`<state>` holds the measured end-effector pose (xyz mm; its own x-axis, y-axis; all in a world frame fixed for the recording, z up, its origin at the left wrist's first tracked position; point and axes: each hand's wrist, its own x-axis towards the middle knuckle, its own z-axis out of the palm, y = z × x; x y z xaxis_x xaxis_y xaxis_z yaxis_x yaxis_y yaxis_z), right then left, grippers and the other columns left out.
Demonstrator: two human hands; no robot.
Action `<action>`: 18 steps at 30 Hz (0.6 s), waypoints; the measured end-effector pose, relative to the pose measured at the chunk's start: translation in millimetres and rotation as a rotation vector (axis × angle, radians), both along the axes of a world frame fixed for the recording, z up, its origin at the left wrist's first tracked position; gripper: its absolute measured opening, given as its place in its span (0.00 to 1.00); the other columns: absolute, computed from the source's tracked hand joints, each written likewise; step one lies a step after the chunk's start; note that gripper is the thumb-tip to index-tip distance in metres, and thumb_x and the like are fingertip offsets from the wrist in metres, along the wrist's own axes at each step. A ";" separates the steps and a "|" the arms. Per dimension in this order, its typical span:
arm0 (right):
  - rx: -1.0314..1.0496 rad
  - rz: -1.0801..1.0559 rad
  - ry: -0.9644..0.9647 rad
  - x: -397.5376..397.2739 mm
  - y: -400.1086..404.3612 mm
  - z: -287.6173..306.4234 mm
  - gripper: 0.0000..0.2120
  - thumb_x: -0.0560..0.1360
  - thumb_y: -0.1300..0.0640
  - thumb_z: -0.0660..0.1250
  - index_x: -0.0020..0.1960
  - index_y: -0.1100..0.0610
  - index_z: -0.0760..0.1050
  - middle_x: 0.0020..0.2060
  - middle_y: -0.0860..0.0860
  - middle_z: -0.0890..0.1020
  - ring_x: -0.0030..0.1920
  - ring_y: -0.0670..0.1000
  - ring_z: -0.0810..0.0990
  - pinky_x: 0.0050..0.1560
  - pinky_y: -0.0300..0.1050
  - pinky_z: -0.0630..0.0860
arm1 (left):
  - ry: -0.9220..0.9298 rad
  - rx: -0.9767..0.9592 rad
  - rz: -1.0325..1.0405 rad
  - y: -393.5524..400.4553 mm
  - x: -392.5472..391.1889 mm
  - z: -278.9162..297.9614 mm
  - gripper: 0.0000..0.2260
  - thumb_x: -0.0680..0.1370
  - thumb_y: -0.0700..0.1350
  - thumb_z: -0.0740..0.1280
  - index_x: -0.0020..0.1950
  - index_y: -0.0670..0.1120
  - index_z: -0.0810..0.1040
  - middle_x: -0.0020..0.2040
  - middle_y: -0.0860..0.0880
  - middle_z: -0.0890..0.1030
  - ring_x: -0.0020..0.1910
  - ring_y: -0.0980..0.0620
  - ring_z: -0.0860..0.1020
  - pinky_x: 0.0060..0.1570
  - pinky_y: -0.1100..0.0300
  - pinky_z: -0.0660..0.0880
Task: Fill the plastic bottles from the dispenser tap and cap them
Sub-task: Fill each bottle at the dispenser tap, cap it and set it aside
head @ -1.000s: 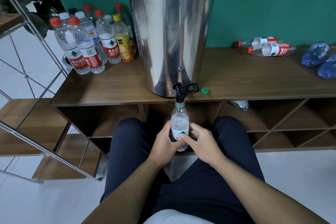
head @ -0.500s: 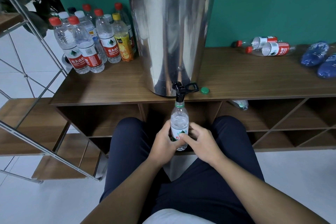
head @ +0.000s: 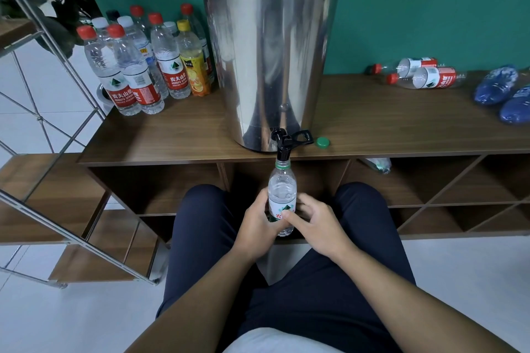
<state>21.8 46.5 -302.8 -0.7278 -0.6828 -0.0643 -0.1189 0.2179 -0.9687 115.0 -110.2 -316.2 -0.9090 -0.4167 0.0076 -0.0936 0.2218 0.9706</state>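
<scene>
Right Under the Tap, Bottle Standing Straight

Closest to me are my two arms, reaching out over my knees. Both of them meet at one small bottle [head: 282,198]. My left hand [head: 256,222] is wrapped round the left side of it, fingers curled on the label. My right hand [head: 312,223] holds the other side, with the thumb pressed on the front of the label. So both hands are clamped on the same bottle, and neither one is nearer than the other.

The bottle stands straight up, its long way going from my hands up to the tap [head: 282,147]. The open mouth, with its green ring, sits right at the black spout, touching it or almost. Water looks high inside the bottle already, I think close to the shoulder, though I cannot see any stream.

A bit farther, on the desk [head: 401,129], the little green cap [head: 322,142] lies just to the right of the tap handle. That is my right hand's side, so I think that hand should let go and fetch the cap while the left one keeps the bottle steady.

Behind the tap stands the big shiny dispenser [head: 269,66]. Far to the left are the capped bottles [head: 137,71], standing up in a bunch. Far to the right, two bottles [head: 424,76] lie on their sides near the green wall, and I guess they still need filling.
</scene>
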 end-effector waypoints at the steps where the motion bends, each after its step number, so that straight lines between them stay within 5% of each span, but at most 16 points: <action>1: 0.002 -0.003 -0.001 0.2 0.1 0.5 0.17 0.83 0.54 0.76 0.71 0.46 0.82 0.62 0.44 0.89 0.66 0.47 0.86 0.70 0.57 0.82 | -0.003 -0.002 -0.001 0.1 0.0 0.2 0.28 0.77 0.42 0.82 0.73 0.57 0.78 0.65 0.55 0.86 0.65 0.52 0.84 0.68 0.43 0.81; 12: 0.049 0.007 0.023 2.4 0.8 9.0 0.16 0.84 0.50 0.74 0.71 0.44 0.81 0.63 0.42 0.88 0.67 0.44 0.85 0.71 0.52 0.80 | -0.003 -0.055 0.013 -0.3 -1.0 1.3 0.25 0.78 0.42 0.81 0.72 0.56 0.78 0.62 0.59 0.86 0.63 0.57 0.84 0.64 0.54 0.81; 18: 0.076 -0.071 0.074 -2.1 0.0 25.5 0.12 0.90 0.51 0.64 0.70 0.47 0.82 0.52 0.43 0.90 0.54 0.41 0.88 0.56 0.36 0.78 | -0.027 -0.044 0.013 -3.1 -2.7 -1.7 0.31 0.76 0.42 0.83 0.76 0.58 0.76 0.66 0.60 0.85 0.67 0.58 0.83 0.70 0.50 0.79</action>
